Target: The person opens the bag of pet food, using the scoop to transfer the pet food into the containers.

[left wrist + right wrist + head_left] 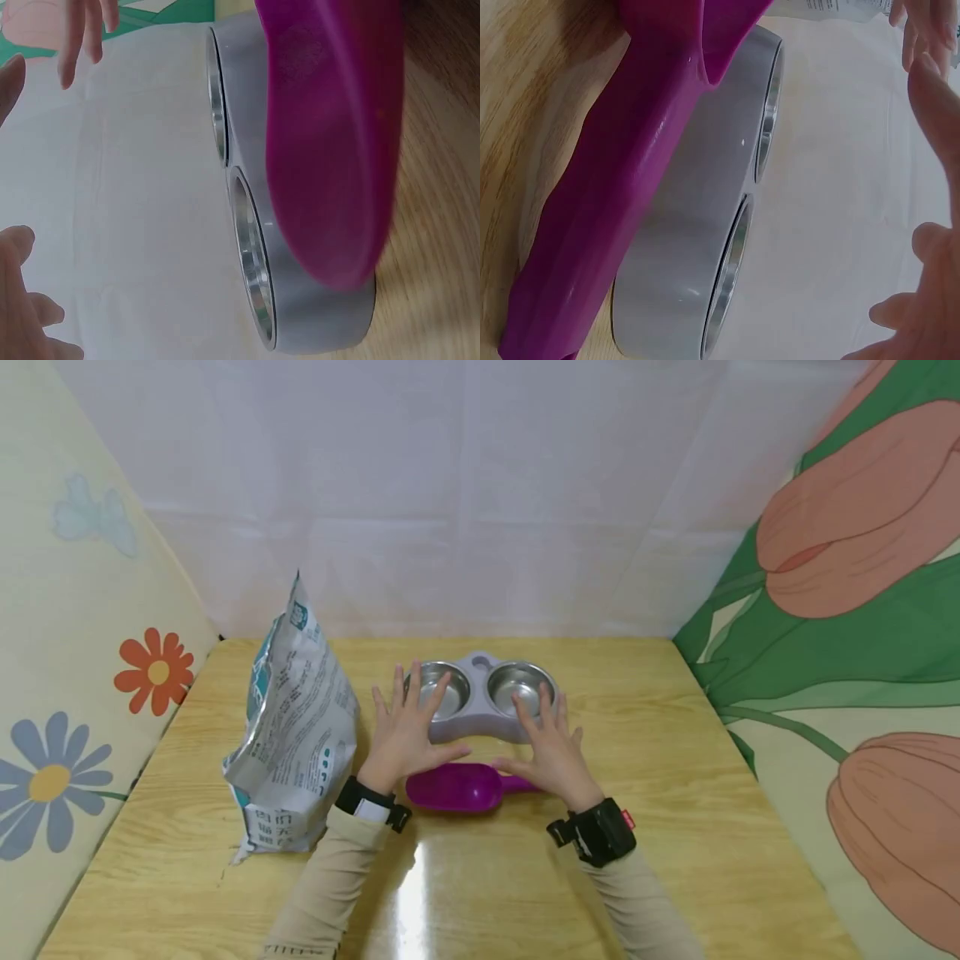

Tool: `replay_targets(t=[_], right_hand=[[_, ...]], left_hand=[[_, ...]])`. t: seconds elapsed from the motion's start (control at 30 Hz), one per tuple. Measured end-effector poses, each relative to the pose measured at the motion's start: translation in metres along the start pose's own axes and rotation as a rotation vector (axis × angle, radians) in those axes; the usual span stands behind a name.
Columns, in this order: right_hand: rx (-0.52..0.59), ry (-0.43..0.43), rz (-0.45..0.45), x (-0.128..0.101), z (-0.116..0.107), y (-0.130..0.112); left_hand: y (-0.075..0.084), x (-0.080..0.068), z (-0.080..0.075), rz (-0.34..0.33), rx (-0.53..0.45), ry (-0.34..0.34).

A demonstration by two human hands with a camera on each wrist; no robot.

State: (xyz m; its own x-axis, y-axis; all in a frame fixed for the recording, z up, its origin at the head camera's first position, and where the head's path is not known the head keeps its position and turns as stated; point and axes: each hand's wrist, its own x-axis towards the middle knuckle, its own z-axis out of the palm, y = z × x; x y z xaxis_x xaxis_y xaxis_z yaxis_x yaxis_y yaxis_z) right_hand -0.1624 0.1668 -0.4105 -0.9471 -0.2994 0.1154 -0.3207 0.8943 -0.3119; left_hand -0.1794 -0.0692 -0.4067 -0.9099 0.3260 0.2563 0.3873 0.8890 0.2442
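Note:
Both hands hover with spread fingers and hold nothing. My left hand [405,727] is above the left end of a purple scoop [453,787], its fingertips overlapping the left bowl in the head view. My right hand [553,752] is over the scoop's handle [607,195], fingers toward the right bowl. The scoop lies on the table in front of a grey double pet bowl stand [480,724]. Set into the stand are two metal bowls, the left bowl [452,693] and the right bowl [510,687]. Part of the scoop's handle is hidden behind my right hand.
A white and teal printed bag [300,743] stands upright on the left, close to my left forearm. Everything sits on a wooden table [675,827]. A white sheet [450,510] hangs behind, with flower-patterned cloths [862,693] at the sides.

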Motion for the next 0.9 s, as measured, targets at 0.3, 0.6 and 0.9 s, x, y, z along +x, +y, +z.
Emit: replay_targets(t=[0.3,0.6,0.9], right_hand=[[-0.019,0.004,-0.028,0.001,-0.001,-0.003],[-0.061,0.112,-0.048,0.004,-0.004,-0.004],[0.025,0.169,-0.056,0.0,-0.003,-0.003]], left_hand=[[0.001,0.002,-0.003,0.0,-0.009,-0.011],[-0.001,0.0,-0.013,0.067,0.025,0.034],[0.003,-0.001,-0.037,0.229,0.021,0.264]])
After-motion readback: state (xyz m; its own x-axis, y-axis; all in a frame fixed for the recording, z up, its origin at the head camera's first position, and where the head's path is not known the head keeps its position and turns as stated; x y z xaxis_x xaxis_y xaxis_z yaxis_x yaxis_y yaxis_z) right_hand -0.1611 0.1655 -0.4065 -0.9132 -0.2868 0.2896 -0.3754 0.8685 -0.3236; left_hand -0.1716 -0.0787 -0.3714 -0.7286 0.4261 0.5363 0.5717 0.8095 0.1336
